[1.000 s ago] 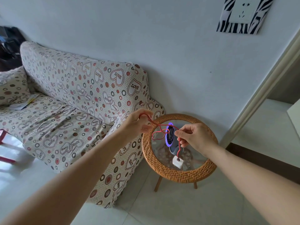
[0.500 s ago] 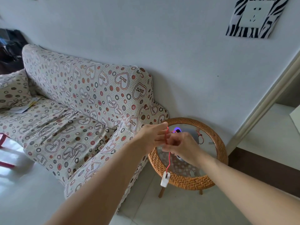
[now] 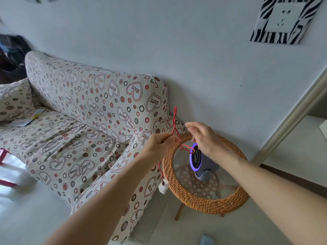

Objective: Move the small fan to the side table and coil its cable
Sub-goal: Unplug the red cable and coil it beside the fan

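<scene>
The small grey fan (image 3: 203,164) with a glowing purple ring stands on the round wicker side table (image 3: 200,200) with a glass top. Its thin red cable (image 3: 174,121) loops up above my hands and runs down to the fan. My left hand (image 3: 159,145) pinches the cable over the table's left rim. A white plug (image 3: 163,187) dangles below that hand on the cable's end. My right hand (image 3: 201,137) hovers above the fan with fingers apart, just right of the cable loop, holding nothing that I can see.
A sofa (image 3: 79,121) with a heart-print cover stands against the wall to the left, its arm touching the table. A zebra-framed wall socket (image 3: 284,18) is high on the right. A doorway frame (image 3: 292,117) runs along the right. White tiled floor lies below.
The right hand has let go of the cable and lifted away to the right. A cable loop now stands up above the left hand, and the plug hangs lower to the left.
</scene>
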`<state>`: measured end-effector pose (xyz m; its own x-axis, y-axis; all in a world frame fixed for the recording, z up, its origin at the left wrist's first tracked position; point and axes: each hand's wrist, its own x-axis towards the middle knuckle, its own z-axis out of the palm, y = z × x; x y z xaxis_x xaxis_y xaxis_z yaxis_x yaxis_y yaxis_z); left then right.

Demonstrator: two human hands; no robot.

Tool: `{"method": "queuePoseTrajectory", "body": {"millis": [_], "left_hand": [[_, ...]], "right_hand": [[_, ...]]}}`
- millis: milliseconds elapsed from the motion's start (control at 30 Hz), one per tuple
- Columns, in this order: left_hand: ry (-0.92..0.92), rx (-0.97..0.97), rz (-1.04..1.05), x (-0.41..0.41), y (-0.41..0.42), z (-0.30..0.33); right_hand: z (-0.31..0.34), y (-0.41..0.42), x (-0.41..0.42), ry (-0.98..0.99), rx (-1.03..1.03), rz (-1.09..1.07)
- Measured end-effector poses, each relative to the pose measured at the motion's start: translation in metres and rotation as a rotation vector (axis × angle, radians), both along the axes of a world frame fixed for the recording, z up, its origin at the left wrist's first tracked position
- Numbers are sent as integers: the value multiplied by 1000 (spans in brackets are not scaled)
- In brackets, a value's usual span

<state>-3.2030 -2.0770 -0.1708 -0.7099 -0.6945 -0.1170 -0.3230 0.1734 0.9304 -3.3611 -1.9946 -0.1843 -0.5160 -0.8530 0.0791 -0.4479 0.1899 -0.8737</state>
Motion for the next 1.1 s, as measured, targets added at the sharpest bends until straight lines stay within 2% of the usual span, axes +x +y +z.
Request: {"method": "queuePoseTrajectory", "body": {"millis": [100,200,267,333,467,667,800,1100], "left_hand": [[13,-96,-23,-4,-8,8],[77,-118,-18,-11,-21,10],[84,-150,0,-17,-30,9],[74,-179,19,-24,-36,8],[131,-148,75,-34,-45,11],[215,-66,142,-49,-57,23],[296,13,181,-58,-69,29],[287,35,190,-96,-85,37]], "right_hand": [[17,-23,0,-70,72,216],[23,-43,-3,-165,7,269],[25,-51,-8,-203,-32,242],[27,-57,-17,-145,-59,208],[32,-64,-34,-74,-145,172],[48,-81,-70,-103,-243,41],[62,-89,-95,-41,-250,-1],[66,-91,-151,141,-169,-27]]}}
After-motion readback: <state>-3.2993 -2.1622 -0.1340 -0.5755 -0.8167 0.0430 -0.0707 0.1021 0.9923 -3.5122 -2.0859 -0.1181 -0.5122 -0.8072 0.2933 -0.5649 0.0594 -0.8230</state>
